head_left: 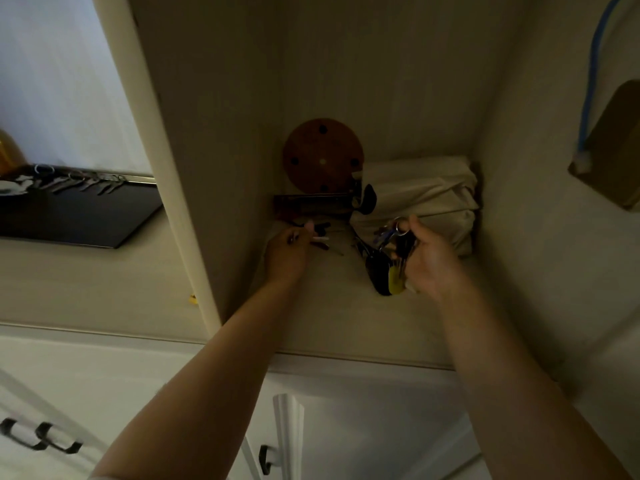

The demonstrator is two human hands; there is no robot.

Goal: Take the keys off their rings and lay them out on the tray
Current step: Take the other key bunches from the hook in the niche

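In a dim cabinet nook, my right hand (427, 259) grips a bunch of keys (391, 258) on metal rings, with a black fob and a yellow tag hanging below. My left hand (289, 252) reaches deeper into the nook, its fingers closed around small dark keys (318, 233) lying on the shelf. On the counter to the left lies the dark tray (86, 216), with several keys (83, 181) laid in a row along its far edge.
A round wooden disc with holes (322, 157) leans against the nook's back wall. A cream cloth bundle (422, 199) fills the back right. A dark box (311, 204) lies behind my left hand. White cabinet doors with black handles (38, 438) are below.
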